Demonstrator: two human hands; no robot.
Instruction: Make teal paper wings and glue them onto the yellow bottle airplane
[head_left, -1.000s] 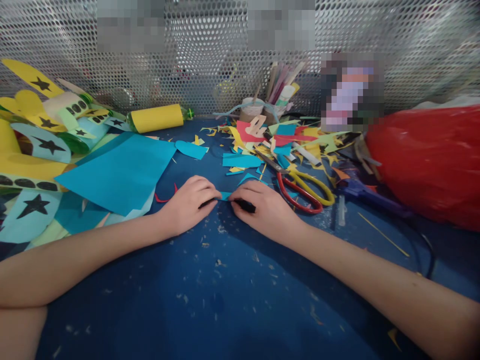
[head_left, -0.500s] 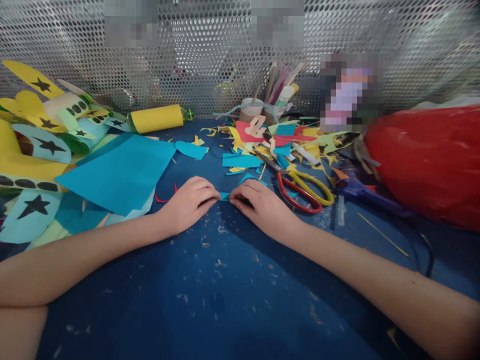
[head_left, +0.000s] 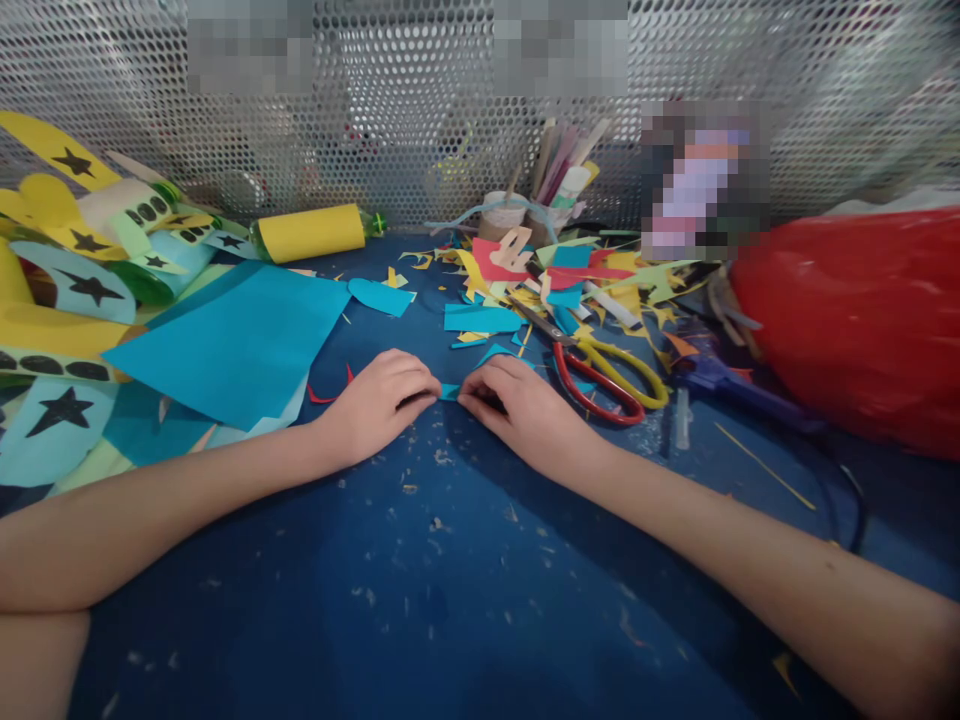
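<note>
The person's L hand (head_left: 382,405) and R hand (head_left: 521,408) each pinch tog. on one side of a small bright blue paper strip (head_left: 449,393), btwn them, on or just over the dark blue desk (head_left: 390,600). Step now: prob. working the strip w/ fingertips. Next move prob. needs each grip snug but gentle, so it doesn't rip.

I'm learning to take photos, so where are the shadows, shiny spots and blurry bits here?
In the head view, a soft shadow falls on the blue table near the right hand; the head view also shows a faint shine on the red bundle; behind the metal mesh, the head view is too hazy to make things out clearly.
</note>
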